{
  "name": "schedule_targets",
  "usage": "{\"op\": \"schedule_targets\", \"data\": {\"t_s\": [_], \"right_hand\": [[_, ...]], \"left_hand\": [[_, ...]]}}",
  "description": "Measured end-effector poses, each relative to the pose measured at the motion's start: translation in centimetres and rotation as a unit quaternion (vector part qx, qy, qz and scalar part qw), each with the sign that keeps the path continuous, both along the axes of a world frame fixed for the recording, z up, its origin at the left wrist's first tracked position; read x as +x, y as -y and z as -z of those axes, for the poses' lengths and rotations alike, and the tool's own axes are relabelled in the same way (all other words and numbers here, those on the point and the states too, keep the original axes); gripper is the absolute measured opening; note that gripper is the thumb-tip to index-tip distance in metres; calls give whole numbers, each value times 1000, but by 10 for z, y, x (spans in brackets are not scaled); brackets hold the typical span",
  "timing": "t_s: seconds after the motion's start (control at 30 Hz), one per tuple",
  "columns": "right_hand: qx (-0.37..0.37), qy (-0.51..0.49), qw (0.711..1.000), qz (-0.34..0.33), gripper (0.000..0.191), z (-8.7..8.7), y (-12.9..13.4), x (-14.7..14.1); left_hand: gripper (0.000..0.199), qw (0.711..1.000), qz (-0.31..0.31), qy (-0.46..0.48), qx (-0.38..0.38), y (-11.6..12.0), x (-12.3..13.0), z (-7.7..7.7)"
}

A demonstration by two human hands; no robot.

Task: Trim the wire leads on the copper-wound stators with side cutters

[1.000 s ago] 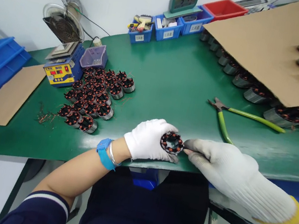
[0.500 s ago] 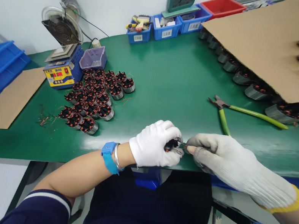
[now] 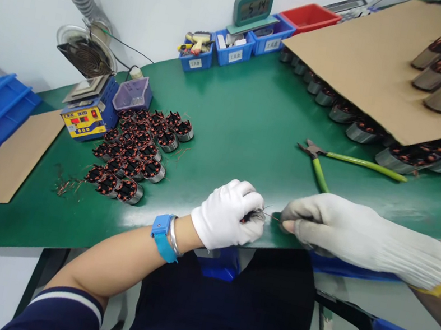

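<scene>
My left hand [image 3: 229, 213], in a white glove, is closed around a motor stator [image 3: 252, 216]; the fingers hide most of it, leaving some dark core and a bit of copper in sight. From the stator a thin copper wire [image 3: 272, 216] runs right to my right hand [image 3: 313, 221]. That hand wears a white glove with a yellow cuff, one fingertip bare, and pinches the wire's end between thumb and finger. Beyond the right hand, diagonal cutters [image 3: 319, 158] with green handles lie spread on the green table [image 3: 226, 132].
Several wound stators [image 3: 134, 155] stand grouped on the left, with wire scraps [image 3: 68, 186] beside them. Behind them are a blue-yellow soldering station [image 3: 88, 116] and a purple tray [image 3: 134, 95]. A cardboard sheet [image 3: 362, 59] bearing stators covers more stators at right. Blue bins [image 3: 196, 61] line the wall.
My right hand has drawn away to the right, so more wire shows between the hands. My left hand has closed further over the stator. The camera view has shifted slightly.
</scene>
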State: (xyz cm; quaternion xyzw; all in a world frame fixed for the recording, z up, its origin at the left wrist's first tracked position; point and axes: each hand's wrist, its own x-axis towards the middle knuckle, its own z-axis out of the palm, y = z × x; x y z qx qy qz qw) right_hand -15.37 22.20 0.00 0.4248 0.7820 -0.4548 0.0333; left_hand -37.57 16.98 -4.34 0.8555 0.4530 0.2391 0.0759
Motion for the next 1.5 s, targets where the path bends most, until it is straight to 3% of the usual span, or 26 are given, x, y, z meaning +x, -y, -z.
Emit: {"op": "schedule_targets", "data": {"t_s": [0.07,0.2,0.27,0.4,0.5,0.57,0.8,0.87,0.97,1.03,1.1,1.2,1.3,1.37,1.43,1.5], "right_hand": [[56,4,998,-33,38,-3,0,5],[208,-3,977,38,49,-11,-4,3],[172,21,983,54,53,-12,-8,-7],[-42,3,999,19,40,-8,-17,-34],[-210,-66,974,53,44,-5,-20,-43],[-266,-84,957,74,47,-4,-20,-44],[-268,-129,952,78,41,-4,-13,-40],[-255,-130,955,80,37,-1,-10,-40],[-215,-141,963,75,29,3,-7,-41],[-189,-161,966,71,26,4,-6,-41],[-167,-181,967,71,25,2,-4,-40],[-124,-180,973,77,27,-5,-2,-38],[-87,-170,978,81,32,-12,0,-38],[-79,-177,977,86,35,-16,0,-38],[-76,-192,973,101,37,-19,0,-38],[-81,-220,964,128,39,-21,0,-39]], "left_hand": [[11,1000,2,0,-3,-1,0,-1],[11,1000,4,1,-5,-2,1,-3],[10,1000,6,6,-4,-3,1,-2],[7,1000,5,21,4,-3,1,1],[8,999,-3,38,7,-4,1,3],[9,999,-9,50,-2,-4,2,3],[17,992,-45,113,-36,2,4,4],[35,986,-58,148,-42,6,3,3],[74,983,-18,168,-67,10,-5,-1],[80,976,-1,190,-102,7,-13,-5],[70,953,-37,258,-156,1,-22,-11],[61,867,-93,381,-308,-10,-34,-23],[62,767,-48,369,-522,-13,-39,-36],[57,738,-11,335,-586,-10,-38,-42],[55,769,0,350,-535,-6,-34,-42],[54,843,-1,371,-389,-1,-29,-39]]}}
